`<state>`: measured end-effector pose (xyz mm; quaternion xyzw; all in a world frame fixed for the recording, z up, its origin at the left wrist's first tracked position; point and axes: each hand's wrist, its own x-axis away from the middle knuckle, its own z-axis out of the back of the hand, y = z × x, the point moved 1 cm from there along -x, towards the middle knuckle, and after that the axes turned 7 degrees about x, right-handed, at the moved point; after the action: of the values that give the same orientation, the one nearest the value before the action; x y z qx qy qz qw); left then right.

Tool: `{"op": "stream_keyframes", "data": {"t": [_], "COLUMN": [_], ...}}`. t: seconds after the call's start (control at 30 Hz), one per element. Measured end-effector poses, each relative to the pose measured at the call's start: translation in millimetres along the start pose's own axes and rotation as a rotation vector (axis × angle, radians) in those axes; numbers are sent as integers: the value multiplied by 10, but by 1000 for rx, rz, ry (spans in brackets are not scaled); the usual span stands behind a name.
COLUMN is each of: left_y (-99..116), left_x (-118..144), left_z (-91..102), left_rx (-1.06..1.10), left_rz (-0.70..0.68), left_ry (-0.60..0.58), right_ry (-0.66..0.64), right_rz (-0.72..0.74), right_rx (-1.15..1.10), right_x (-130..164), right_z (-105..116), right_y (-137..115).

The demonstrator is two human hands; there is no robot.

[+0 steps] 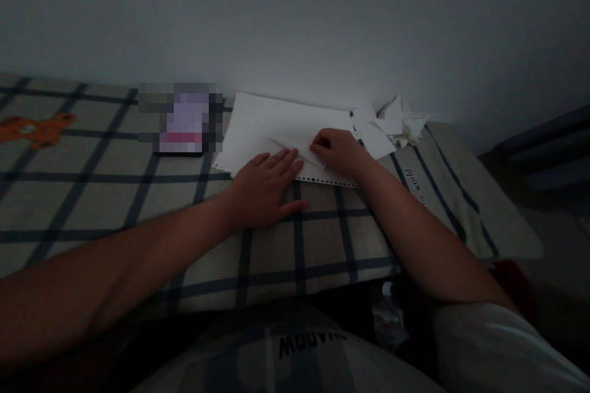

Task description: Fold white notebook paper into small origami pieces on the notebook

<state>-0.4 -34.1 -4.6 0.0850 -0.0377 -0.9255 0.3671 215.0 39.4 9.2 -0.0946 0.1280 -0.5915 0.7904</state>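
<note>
A small folded piece of white paper (306, 155) lies on a stack of white punched sheets (267, 115). My left hand (265, 187) rests flat with its fingers stretched out, the fingertips pressing on the folded paper's left part and the thumb over the cloth. At the paper's right part, my right hand (341, 150) is closed, with thumb and forefinger pinched together at its upper edge. The exact grip of the right fingertips is hard to make out in the dim light.
A phone (187, 120) with a lit, blurred screen lies left of the sheets. Crumpled or folded papers (403, 120) sit at the right. An orange bear-shaped item (37, 130) lies far left on the checked tablecloth (271, 258). A wall rises behind; a plastic bottle (389, 319) is below the edge.
</note>
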Motion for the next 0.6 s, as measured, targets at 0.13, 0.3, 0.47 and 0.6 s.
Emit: {"op": "stream_keyframes", "data": {"t": [0.13, 0.3, 0.47, 0.6], "left_y": [-5, 4, -26, -68], "left_x": [-1, 10, 7, -4], "left_z": [2, 1, 15, 11], "left_rx": [1, 0, -7, -12], "left_rz": [6, -7, -4, 19], "left_ry": [-30, -20, 26, 10], "right_ry": [3, 4, 7, -10], "right_rz": [8, 6, 9, 5], "right_rx": [-9, -16, -20, -23], "right_x": [15, 26, 27, 20], "right_z": [6, 5, -4, -3], "right_y": [-9, -9, -10, -5]}}
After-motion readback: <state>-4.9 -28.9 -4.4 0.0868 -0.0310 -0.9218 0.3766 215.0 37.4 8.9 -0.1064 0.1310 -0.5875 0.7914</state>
